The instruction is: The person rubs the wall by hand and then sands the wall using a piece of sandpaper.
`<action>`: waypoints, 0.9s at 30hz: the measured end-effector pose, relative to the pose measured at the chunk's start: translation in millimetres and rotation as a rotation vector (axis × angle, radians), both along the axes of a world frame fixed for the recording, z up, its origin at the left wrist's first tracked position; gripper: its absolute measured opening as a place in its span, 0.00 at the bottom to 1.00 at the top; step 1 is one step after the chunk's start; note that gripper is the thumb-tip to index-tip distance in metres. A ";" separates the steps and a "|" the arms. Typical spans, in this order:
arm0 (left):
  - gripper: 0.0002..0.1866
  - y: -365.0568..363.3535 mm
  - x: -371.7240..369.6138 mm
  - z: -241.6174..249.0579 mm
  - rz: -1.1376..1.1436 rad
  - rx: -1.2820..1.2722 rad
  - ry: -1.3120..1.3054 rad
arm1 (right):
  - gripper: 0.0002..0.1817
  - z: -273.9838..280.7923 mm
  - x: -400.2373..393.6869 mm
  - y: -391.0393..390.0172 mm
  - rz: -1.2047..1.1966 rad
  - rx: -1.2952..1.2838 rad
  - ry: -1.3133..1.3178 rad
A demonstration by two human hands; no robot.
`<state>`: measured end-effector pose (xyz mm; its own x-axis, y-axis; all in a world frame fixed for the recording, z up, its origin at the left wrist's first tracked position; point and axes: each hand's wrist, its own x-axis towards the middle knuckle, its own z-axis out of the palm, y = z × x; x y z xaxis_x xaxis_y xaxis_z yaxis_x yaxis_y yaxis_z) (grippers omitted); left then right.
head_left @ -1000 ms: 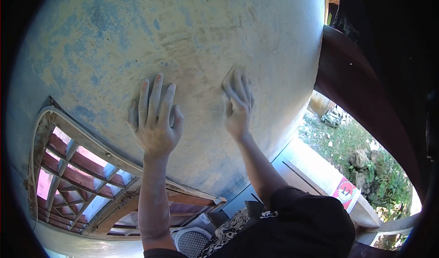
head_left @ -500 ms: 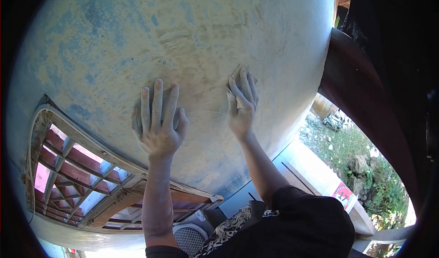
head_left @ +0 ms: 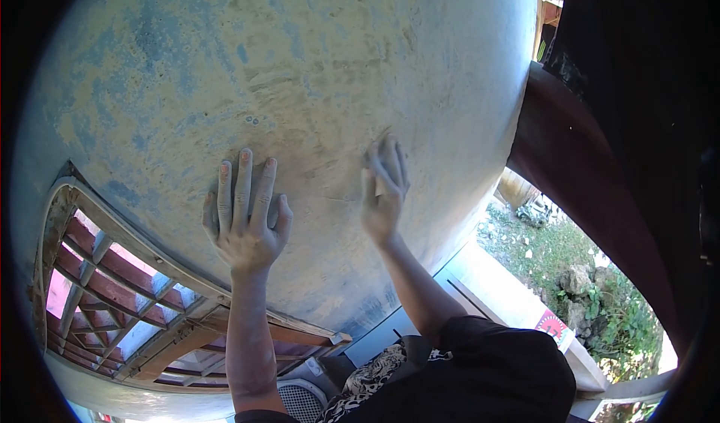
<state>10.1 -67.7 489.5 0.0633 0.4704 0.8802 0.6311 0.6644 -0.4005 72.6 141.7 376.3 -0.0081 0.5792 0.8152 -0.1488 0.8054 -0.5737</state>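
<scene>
A dusty wall [head_left: 322,85] with patchy blue and pale paint curves across the view. Flat against it lies my left hand [head_left: 247,224], fingers spread, holding nothing. To its right, my right hand [head_left: 386,198] presses on the same wall with bent fingers. Between its thumb and fingers shows the pale edge of a folded piece of sandpaper [head_left: 380,187]; the rest is hidden under the fingers. Dust whitens both hands, and the right one is slightly blurred.
Lower left, a wooden lattice opening [head_left: 112,295] is set in the wall. A round mesh grille [head_left: 300,400] sits near my body. At right are a dark reddish hanging cloth [head_left: 592,175], a pale ledge [head_left: 495,284] with a red sticker [head_left: 551,325], and rocks [head_left: 581,280] with plants.
The whole view has shifted, so wall and hands appear lower and further left. My left hand keeps its place on the wall. My right hand has moved slightly against the surface, sandpaper still under it.
</scene>
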 end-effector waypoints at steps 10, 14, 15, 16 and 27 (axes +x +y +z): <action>0.27 -3.3 2.1 -2.7 0.016 0.009 -0.028 | 0.26 7.7 14.1 -13.7 -0.049 0.224 -0.099; 0.26 -1.2 4.0 -3.9 0.016 0.020 -0.050 | 0.24 6.0 10.5 -46.0 0.019 0.112 -0.062; 0.26 -0.8 4.1 -3.8 0.016 0.021 -0.050 | 0.24 1.1 11.1 -51.1 0.066 0.157 -0.068; 0.26 -1.0 3.0 -4.0 0.014 0.017 -0.045 | 0.24 -4.0 8.5 -43.3 0.064 0.153 -0.063; 0.26 1.9 5.2 -4.7 0.005 0.051 -0.044 | 0.22 -3.3 1.8 -57.1 -0.001 0.176 -0.098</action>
